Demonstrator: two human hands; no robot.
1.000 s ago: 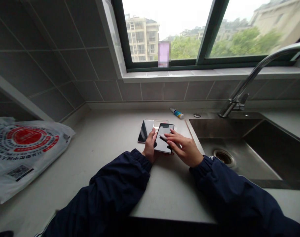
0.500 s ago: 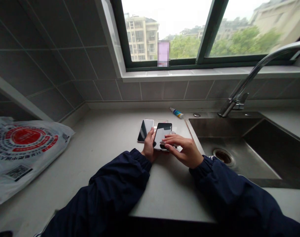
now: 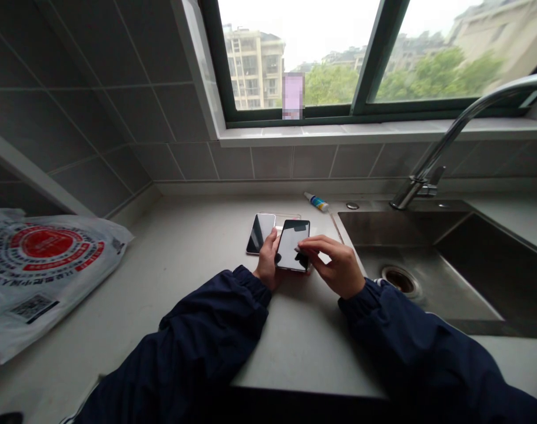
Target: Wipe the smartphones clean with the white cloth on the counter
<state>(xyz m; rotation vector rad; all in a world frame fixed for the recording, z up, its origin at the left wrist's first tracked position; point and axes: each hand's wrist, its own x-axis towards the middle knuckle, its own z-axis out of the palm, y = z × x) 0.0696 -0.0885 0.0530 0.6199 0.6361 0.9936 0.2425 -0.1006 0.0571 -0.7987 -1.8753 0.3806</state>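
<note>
Seemingly stone counter (image 3: 184,253) holds phones (image 3: 290,244) beside steel sink (image 3: 405,235).

Left hand (image 3: 267,262) is upright on its edge, fingers closed and thumb side up. Right hand (image 3: 332,266) is angled in from the right, fingers bent, fingertips (image 3: 300,248) just beside the left hand. Both forearms converge inward in dark navy sleeves (image 3: 206,347) with gathered cuffs.

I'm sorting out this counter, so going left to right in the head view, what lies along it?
white plastic bag with red print → dark glossy phone → second phone → stainless steel sink
</note>
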